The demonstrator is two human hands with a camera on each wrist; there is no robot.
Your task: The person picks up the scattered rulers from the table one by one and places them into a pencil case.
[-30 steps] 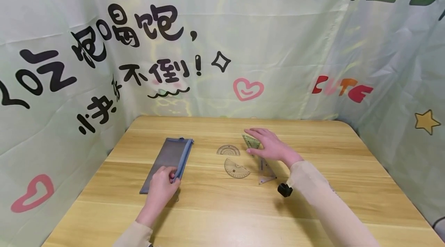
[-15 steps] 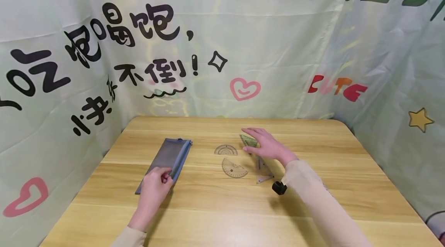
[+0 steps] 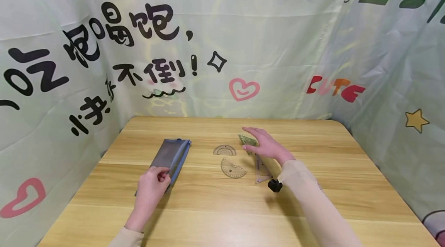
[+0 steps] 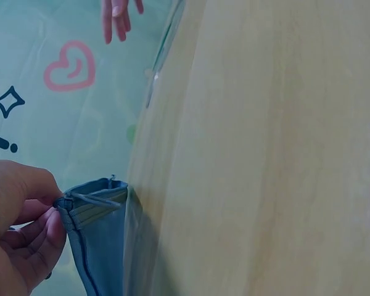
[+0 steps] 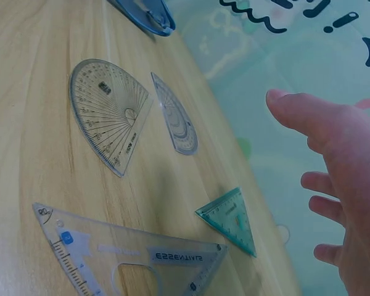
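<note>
My left hand (image 3: 152, 183) pinches the edge of a blue zip pouch (image 3: 168, 154) between thumb and fingers. In the left wrist view the pouch (image 4: 98, 228) gapes at its top edge where the fingers hold it. My right hand (image 3: 267, 144) hovers with fingers spread above a small green set square (image 3: 246, 141), holding nothing. Below that hand lies a larger clear set square (image 3: 261, 169). Two clear protractors, an upper one (image 3: 224, 150) and a lower one (image 3: 233, 168), lie flat between the hands; the right wrist view shows the larger protractor (image 5: 108, 114) closely.
Everything lies on a wood-grain table (image 3: 215, 216). A printed cloth (image 3: 278, 46) hangs behind the table and along both sides. A small black object (image 3: 275, 185) shows at the right sleeve's cuff.
My left hand has lifted the pouch's near right edge, and its opening has parted wider. The right hand keeps its place over the green set square. The head view has shifted slightly.
</note>
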